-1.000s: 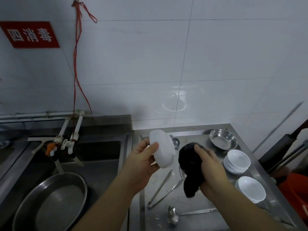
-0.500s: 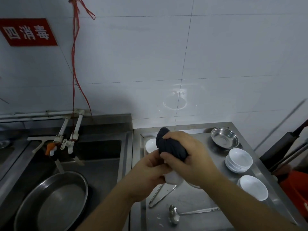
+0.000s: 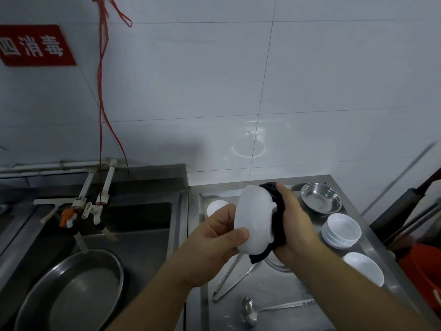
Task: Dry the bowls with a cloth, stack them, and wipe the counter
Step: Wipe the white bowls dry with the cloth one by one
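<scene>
My left hand [image 3: 216, 237] grips a white bowl [image 3: 255, 218] on its side above the steel counter [image 3: 269, 290]. Its underside faces me. My right hand [image 3: 294, 222] presses a black cloth [image 3: 278, 211] into the bowl's far, open side; most of the cloth is hidden behind the bowl. On the counter's right side sits a stack of white bowls [image 3: 341, 226], with a single white bowl [image 3: 364, 267] nearer me. Another white bowl [image 3: 214, 207] rests at the counter's back left.
A steel bowl [image 3: 321, 197] sits at the back right. Metal tongs [image 3: 235, 279] and a ladle [image 3: 262, 311] lie on the near counter. To the left, a sink holds a large steel basin [image 3: 71, 290] under taps [image 3: 95, 206]. An orange bucket [image 3: 424, 271] stands at the right.
The bowl has been turned so its underside faces me. My right hand moved with the cloth from the top of the bowl to its far right side.
</scene>
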A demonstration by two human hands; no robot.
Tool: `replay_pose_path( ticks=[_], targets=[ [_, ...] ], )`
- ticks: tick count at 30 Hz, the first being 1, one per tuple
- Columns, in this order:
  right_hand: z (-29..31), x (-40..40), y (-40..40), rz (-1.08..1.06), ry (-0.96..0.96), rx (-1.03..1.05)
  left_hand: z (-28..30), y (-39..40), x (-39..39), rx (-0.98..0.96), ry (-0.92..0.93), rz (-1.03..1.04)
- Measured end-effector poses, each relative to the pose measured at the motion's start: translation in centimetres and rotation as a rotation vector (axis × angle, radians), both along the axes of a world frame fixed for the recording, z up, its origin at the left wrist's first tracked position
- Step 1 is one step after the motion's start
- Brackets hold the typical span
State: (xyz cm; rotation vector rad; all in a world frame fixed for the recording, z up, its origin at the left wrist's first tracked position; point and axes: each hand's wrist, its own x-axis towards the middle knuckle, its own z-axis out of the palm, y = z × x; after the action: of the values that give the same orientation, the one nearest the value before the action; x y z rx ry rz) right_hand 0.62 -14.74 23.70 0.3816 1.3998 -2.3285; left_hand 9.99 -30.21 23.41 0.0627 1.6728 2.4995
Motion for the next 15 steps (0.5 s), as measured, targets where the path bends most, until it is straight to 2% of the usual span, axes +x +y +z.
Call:
replay_pose_path(
  ticks=[4, 8, 11, 13, 15],
  targets=[
    [-0.2, -0.4, 0.4, -0.018, -0.064, 0.034, 0.7, 0.8, -1.1, -0.007, -0.030, 0.021],
    [0.7, -1.4, 0.8, -0.068, 0.084, 0.160, 1.9, 0.1, -2.1, 0.052, -0.101, 0.019],
    [1.6, -1.9, 1.0, -0.126, 0.233, 0.246, 2.4, 0.1, -2.3, 0.092, -0.089, 0.015],
    [2.1, -1.9, 1.0, -0.156, 0.262, 0.210, 2.1, 0.6, -2.3, 0.126, -0.034, 0.000],
    [2.3, -1.7, 0.9, -0.146, 0.172, 0.107, 1.8, 1.3, -2.2, 0.174, 0.029, 0.010]
  ],
)
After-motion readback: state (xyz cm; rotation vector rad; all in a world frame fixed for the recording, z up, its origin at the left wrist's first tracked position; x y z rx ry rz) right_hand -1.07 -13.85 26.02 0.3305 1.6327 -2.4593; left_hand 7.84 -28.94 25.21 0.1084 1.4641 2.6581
